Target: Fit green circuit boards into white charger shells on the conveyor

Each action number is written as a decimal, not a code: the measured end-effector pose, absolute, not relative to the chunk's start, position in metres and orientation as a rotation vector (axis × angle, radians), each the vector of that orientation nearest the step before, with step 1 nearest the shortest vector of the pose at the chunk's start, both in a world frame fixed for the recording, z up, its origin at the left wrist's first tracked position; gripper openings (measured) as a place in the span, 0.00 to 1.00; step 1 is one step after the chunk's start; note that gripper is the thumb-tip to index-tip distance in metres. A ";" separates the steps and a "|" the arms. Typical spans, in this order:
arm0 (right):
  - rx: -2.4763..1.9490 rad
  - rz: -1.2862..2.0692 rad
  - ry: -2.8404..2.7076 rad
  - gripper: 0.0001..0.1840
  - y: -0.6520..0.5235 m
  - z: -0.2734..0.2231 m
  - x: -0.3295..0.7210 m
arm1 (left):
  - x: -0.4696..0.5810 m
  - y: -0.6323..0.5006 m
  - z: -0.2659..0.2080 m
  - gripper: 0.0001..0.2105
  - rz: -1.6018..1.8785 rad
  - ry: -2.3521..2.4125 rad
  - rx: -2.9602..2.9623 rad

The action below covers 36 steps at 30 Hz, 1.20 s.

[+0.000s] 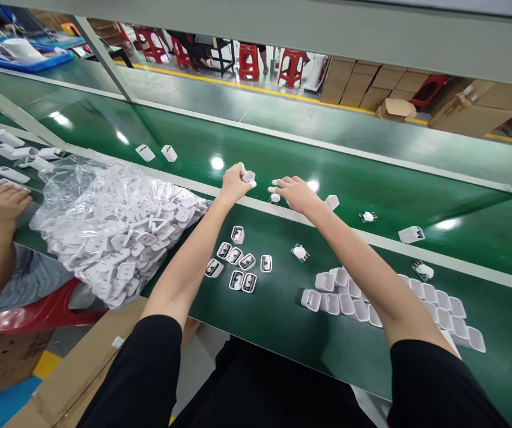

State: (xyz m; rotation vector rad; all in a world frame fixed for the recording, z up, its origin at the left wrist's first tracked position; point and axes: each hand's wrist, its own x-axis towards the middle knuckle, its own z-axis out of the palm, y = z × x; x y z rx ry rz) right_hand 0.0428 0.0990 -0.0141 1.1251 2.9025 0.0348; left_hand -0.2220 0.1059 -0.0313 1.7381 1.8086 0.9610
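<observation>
Left hand point(234, 183) pinches a cup point(249, 176) near the rail point(461, 267); right hand point(298, 193) part-open by a board point(275, 198), contact unclear. Eight filled cups point(247, 261) look done; empty cups point(346, 304), loose boards point(300, 252) remain.

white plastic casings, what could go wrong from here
The small white plastic casing in the left hand could slip. The right forearm crosses above rows of similar casings; lowering it could topple some. The bulging clear plastic bag of white parts seems to overhang the green bench and could spill.
</observation>
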 end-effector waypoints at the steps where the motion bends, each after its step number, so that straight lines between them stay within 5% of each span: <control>1: 1.073 -0.014 2.907 0.27 0.102 -0.015 0.032 | -0.220 0.101 -0.026 0.19 1.013 1.814 1.734; 4: 1.047 -0.134 2.923 0.18 0.108 -0.015 0.008 | -0.214 0.080 -0.009 0.23 1.135 1.746 1.751; 9: 1.349 -0.238 3.025 0.18 0.106 0.005 0.030 | -0.204 0.025 0.015 0.21 1.131 1.542 1.775; 14: 1.916 -0.236 2.936 0.23 0.097 0.028 0.131 | -0.168 -0.005 0.021 0.10 0.798 1.364 1.983; 18: 2.158 -0.217 2.610 0.17 0.081 0.015 0.211 | -0.109 0.022 0.015 0.09 0.527 1.406 2.294; 28: 2.001 -0.463 2.428 0.24 0.068 -0.037 0.250 | -0.030 0.095 -0.005 0.19 0.262 1.514 2.302; 36: 1.951 -0.548 2.532 0.19 0.074 -0.038 0.237 | -0.016 0.020 0.006 0.14 0.233 1.344 2.424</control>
